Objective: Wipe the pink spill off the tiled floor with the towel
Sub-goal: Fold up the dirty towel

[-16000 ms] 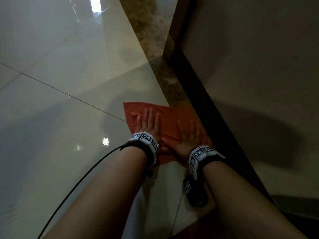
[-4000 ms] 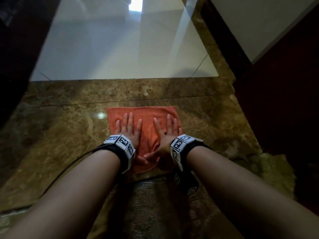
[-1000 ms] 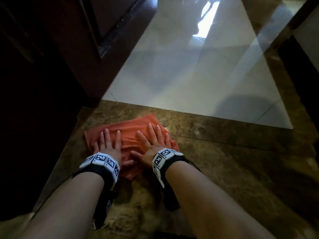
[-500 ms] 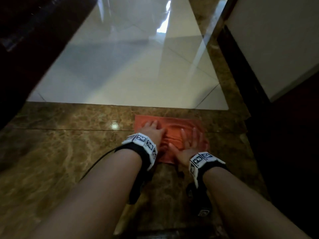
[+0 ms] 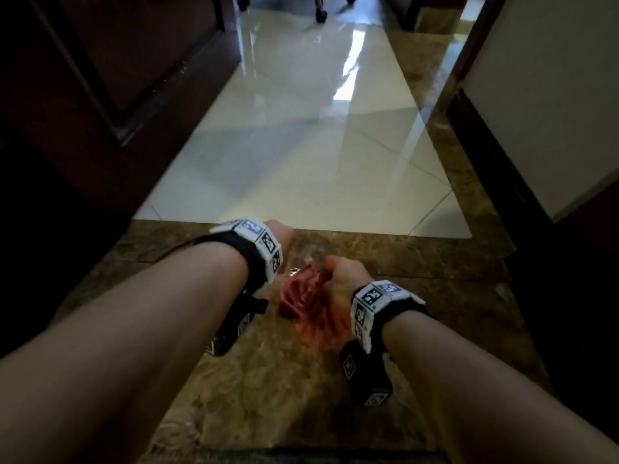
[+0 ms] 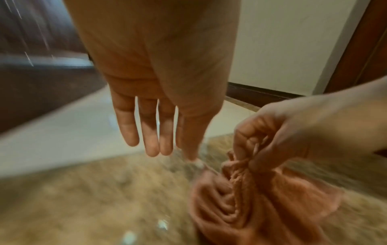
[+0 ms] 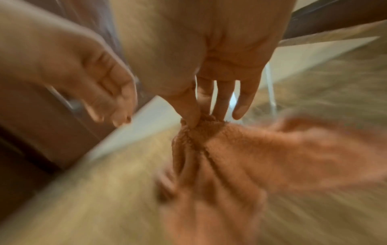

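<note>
The right hand [image 5: 338,283] pinches the orange towel [image 5: 310,311] by a gathered bunch at its top, thumb against the first fingers [image 7: 220,102], so the cloth hangs in folds down toward the floor. In the right wrist view the fabric fans out blurred below the pinch, and whether its lower edge touches the floor cannot be told. The left hand [image 5: 279,237] holds nothing: in the left wrist view its fingers [image 6: 146,129] hang straight and slightly spread, just beside the towel and apart from it. Both wrists wear black straps with white marker blocks [image 5: 259,242], and a dark cable runs back along the left forearm.

The towel hangs over the brown marble border strip [image 5: 301,380] of the floor, close to where that strip meets the glossy white tiles [image 5: 301,155]. No pink spill can be made out on the brown stone; a few small bright glints lie on it near the towel, and what they are cannot be told.

To the left, dark wooden panelling [image 5: 100,95] runs along the white tiles and closes that side. To the right stands a pale wall [image 5: 552,95] with a dark skirting board [image 5: 495,169] at its foot, then a dark opening nearer the person. At the far end of the white tiles, castor wheels [image 5: 321,15] of some furniture rest on the floor. Both forearms fill the foreground and hide the floor beneath them.
</note>
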### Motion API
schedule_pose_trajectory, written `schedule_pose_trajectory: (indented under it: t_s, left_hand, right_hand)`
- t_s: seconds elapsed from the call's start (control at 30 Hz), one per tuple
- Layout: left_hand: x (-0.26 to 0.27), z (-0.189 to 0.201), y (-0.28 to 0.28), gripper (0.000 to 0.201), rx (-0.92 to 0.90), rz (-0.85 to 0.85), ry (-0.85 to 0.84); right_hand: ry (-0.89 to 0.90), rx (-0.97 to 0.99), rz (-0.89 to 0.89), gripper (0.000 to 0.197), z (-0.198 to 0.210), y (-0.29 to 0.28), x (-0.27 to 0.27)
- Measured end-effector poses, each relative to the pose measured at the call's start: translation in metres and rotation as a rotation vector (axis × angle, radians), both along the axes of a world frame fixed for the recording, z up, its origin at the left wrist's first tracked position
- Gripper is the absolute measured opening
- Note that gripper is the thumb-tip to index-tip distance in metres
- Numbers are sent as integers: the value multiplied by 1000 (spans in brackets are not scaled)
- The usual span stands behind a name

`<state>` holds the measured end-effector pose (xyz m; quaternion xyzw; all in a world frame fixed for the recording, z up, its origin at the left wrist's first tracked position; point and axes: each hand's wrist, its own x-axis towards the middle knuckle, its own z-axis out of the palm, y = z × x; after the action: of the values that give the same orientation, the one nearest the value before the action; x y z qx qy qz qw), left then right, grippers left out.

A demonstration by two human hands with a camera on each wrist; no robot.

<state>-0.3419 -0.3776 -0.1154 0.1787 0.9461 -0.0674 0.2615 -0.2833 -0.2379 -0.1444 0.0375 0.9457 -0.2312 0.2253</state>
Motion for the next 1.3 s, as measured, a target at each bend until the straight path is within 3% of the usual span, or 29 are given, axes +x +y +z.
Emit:
schedule_pose_trajectory:
  t_s: [0.17,0.37,0.5,0.57,0.63,0.73,0.9,1.0,1.1,1.2,1.27,1.3]
  left_hand:
    - [-10,36,-27,52,123,150,-4]
    - [-6,50,-30,35,641,404,-158]
    - [10,28,-34,15,948,634,-34]
    - [21,17,-43,18,1019,727,-35]
    - [27,7,-53,26,1040,798,-76]
    - [28,11,-61,33,1018,850,-136]
    - [25,15,-51,42,1040,899,-127]
    - [25,13,-43,53,1142,949,-128]
    - [25,13,-33,72,1229,1085,-174]
    - [24,14,-32,98,1332,1174,-371]
    - [21,7,-34,112,1237,1143,-413]
    - [19,3,-36,113,1144,1097,-376]
  right_hand:
    - [127,-100,-34,16,52,-35,-24]
    - [169,-140,-50,28,116,-65,-48]
    - [112,-411,-217,20,109,-70,-51]
    - [86,-581,-342,32,94,-71,-47]
    - [73,-656,-385,37,75,-65,-45]
    - [28,-625,-395,25,58,-52,-39]
    - [140,-125,-137,20,58,-44,-34]
    - [183,-247,-111,43,56,-47,-31]
    - [10,-380,5,68,48,-50,-31]
    - [2,-324,-24,51,37,-44,-28]
    - [52,-253,-112,46,27,-34,-30]
    - [32,-212,-158,54,20,-27,-33]
